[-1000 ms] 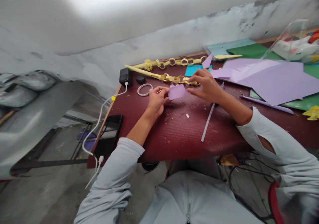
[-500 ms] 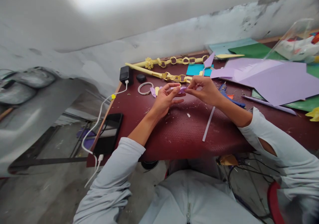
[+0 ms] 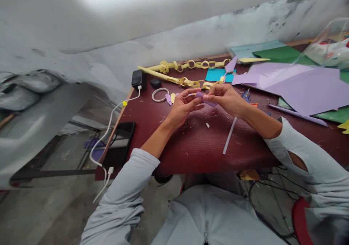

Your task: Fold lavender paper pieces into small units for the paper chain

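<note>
Both my hands meet above the dark red table [image 3: 196, 143]. My left hand [image 3: 184, 107] and my right hand [image 3: 227, 99] pinch a small lilac paper piece [image 3: 205, 99] between their fingertips, folded narrow. Just behind them lies a yellow paper chain [image 3: 191, 81] with a second run of links further back. A thin lilac paper strip [image 3: 229, 136] lies on the table under my right forearm.
Large lilac [image 3: 305, 87], green [image 3: 280, 54] and blue [image 3: 216, 75] paper sheets cover the right and back of the table. A black charger [image 3: 136, 78] with a white cable [image 3: 109, 125], a phone [image 3: 120, 145] and a white ring [image 3: 159, 94] lie at the left. A clear container [image 3: 327, 43] stands far right.
The lilac piece was held flat and open a second ago; both hands have folded it narrow and lifted it slightly. Small lilac and yellow scraps near the ring came into view.
</note>
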`<control>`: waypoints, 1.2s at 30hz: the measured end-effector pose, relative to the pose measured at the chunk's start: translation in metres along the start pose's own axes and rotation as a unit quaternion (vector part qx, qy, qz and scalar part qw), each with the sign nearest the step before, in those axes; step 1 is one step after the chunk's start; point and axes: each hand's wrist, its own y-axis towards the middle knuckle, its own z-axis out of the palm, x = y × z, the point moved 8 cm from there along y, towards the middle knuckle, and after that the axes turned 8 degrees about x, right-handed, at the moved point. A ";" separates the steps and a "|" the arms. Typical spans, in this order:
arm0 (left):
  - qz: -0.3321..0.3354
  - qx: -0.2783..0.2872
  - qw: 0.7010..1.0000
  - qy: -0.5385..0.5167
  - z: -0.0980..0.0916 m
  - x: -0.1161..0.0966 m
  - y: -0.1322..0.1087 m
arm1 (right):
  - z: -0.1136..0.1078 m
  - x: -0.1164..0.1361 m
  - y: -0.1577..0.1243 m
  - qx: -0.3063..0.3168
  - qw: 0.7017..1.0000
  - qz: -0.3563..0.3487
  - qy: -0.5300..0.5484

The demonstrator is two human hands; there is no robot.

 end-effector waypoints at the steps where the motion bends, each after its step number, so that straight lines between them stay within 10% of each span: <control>1: 0.000 -0.001 1.000 0.003 -0.001 0.000 0.000 | -0.001 -0.002 0.000 -0.006 1.000 0.006 0.014; 20: 0.057 -0.018 0.996 0.063 -0.022 0.009 0.009 | -0.033 -0.008 0.000 -0.104 0.992 -0.003 -0.075; 27: 0.101 0.005 0.970 0.219 -0.010 -0.002 0.005 | -0.012 0.010 0.000 -0.021 0.948 -0.081 -0.308; 36: 0.086 0.010 0.967 0.241 -0.009 0.001 0.006 | -0.007 0.004 0.001 0.015 0.940 -0.067 -0.333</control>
